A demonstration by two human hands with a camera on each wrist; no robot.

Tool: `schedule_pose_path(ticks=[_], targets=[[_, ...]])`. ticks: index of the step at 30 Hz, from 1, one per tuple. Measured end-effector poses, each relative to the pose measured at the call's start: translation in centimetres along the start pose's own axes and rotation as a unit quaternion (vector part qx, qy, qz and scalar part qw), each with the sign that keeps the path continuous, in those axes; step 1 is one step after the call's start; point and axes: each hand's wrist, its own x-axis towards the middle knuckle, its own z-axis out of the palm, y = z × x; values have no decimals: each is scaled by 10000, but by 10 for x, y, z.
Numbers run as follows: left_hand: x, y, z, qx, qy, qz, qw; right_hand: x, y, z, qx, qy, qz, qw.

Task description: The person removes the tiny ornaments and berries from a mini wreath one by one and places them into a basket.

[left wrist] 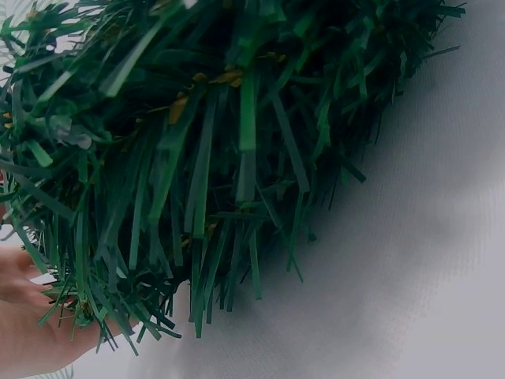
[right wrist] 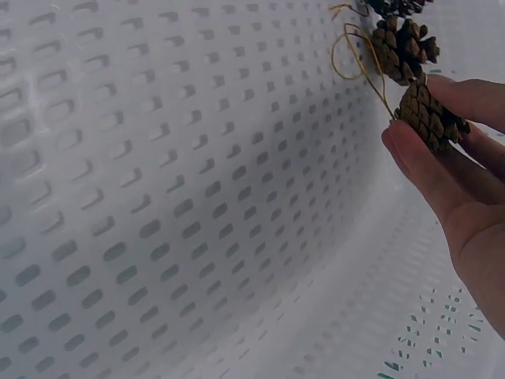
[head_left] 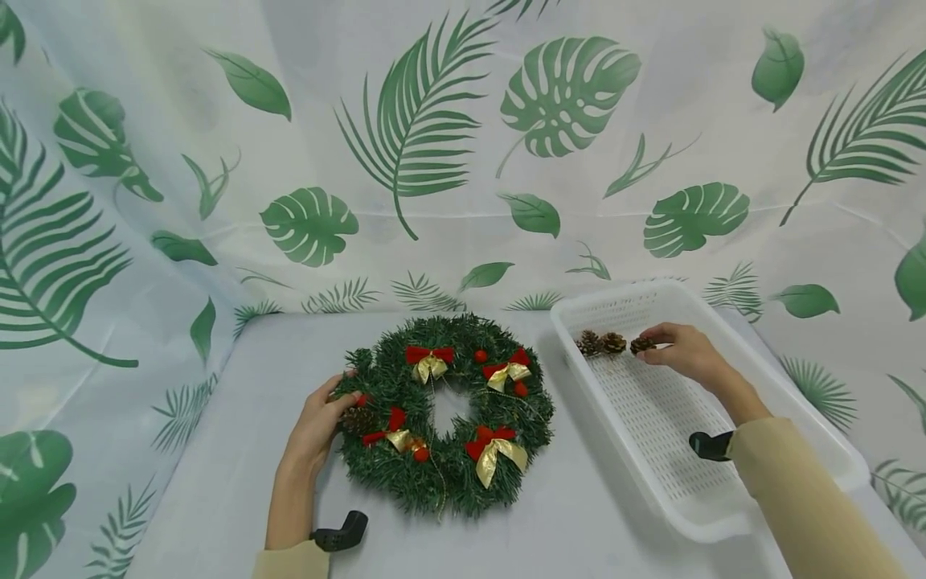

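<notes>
Beige sleeves (head_left: 810, 498) lay foremost; left hand (head_left: 316, 420) held the wreath (head_left: 502, 410) on the worktop (head_left: 224, 442), fingers curled at its edge; right hand (head_left: 687, 351), in the basket (head_left: 654, 426), pinched a pine cone (right wrist: 426, 114), whose looped cord (right wrist: 379, 93) risked snagging neighbouring cones (head_left: 613, 343).

We see a plain beige left sleeve (head_left: 292, 561) below and left of the Christmas wreath (head_left: 387, 366), and a matching right sleeve (head_left: 803, 498) to its right; a bent, black wrist camera (head_left: 350, 531) juts from each.
</notes>
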Motion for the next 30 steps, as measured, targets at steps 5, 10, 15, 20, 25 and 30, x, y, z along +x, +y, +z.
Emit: schedule_pose_path(ticks=[5, 10, 15, 20, 25, 30], targets=[[1, 1, 0, 43, 53, -45, 10000, 4, -3, 0, 22, 55, -22, 10000], [1, 1, 0, 74, 80, -78, 9999, 9, -2, 1, -6, 45, 25, 10000], [1, 1, 1, 94, 66, -61, 9999, 13, 0, 1, -37, 25, 40, 10000], [0, 1, 0, 103, 89, -46, 9999, 15, 2, 3, -105, 62, 85, 9999], [1, 2, 1, 133, 142, -25, 9998, 19, 4, 3, -126, 120, 199, 9997], [2, 1, 1, 76, 138, 18, 9999, 23, 7, 5, -88, 161, 297, 9994]])
